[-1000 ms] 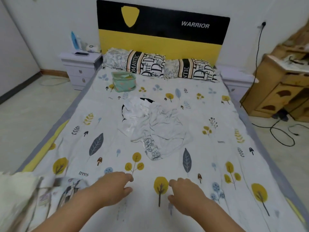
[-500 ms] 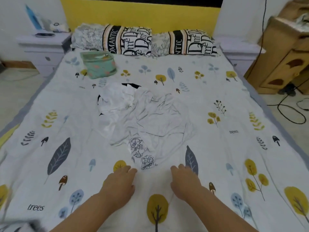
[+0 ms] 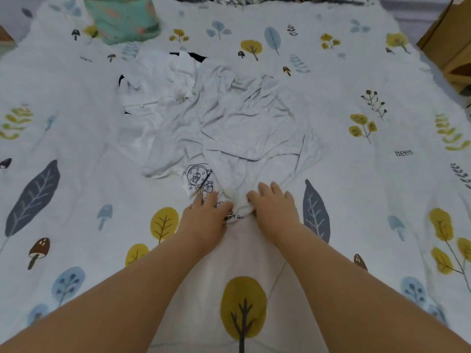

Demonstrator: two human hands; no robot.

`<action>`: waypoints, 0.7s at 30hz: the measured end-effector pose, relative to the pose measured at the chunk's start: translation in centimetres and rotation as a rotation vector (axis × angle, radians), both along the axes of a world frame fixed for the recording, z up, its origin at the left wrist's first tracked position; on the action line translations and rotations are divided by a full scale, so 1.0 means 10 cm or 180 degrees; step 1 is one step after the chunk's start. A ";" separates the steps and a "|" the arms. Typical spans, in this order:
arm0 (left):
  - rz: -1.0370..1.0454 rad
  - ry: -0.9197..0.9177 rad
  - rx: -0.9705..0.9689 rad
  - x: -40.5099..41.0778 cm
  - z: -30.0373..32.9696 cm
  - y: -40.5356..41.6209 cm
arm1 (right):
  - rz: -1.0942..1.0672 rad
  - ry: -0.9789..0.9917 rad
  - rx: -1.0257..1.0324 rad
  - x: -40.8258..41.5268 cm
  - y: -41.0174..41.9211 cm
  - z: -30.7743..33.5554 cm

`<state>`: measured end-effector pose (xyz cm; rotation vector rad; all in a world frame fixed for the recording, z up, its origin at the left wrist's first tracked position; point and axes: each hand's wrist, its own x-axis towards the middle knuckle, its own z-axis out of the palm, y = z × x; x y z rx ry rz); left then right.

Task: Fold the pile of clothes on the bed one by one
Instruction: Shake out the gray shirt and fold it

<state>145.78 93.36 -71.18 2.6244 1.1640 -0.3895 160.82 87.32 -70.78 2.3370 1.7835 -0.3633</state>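
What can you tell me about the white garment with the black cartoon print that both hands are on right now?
The white garment looks like thin, soft cloth, badly crumpled and spread unfolded across the middle of the bed sheet. A black line-drawn cartoon print sits near its closest edge. It partly overlaps another white piece with black patches on the far left. The left hand and right hand both grip its near edge, bunching the cloth between them.

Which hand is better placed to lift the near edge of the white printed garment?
Left hand, marginally: it lies on the white printed garment at its near hem. Right hand touches the bunched edge alongside. Neither grip is visibly closed.
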 end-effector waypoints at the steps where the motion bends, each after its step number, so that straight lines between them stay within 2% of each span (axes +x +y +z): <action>1: 0.0048 -0.0124 0.0064 0.00 0.00 0.02 | 0.0092 -0.0083 0.0187 -0.01 -0.01 0.01; 5: 0.0381 -0.0798 -0.0203 -0.02 0.19 0.09 | 0.0089 0.0162 0.0401 -0.06 -0.05 0.16; 10: 0.0848 -0.1444 -0.0632 -0.29 0.74 -0.08 | -0.0148 0.0703 0.0582 -0.22 -0.34 0.61; 15: 0.1428 -0.2253 -0.1245 -0.55 1.64 -0.35 | -0.0621 0.1366 0.0685 -0.50 -0.77 1.24; 18: 0.1404 -0.2682 -0.1359 -0.63 2.29 -0.51 | -0.0743 0.1467 0.0969 -0.67 -0.98 1.73; 21: 0.1219 -0.3049 -0.1421 -0.68 2.95 -0.67 | -0.0972 0.1989 0.1313 -0.83 -1.12 2.30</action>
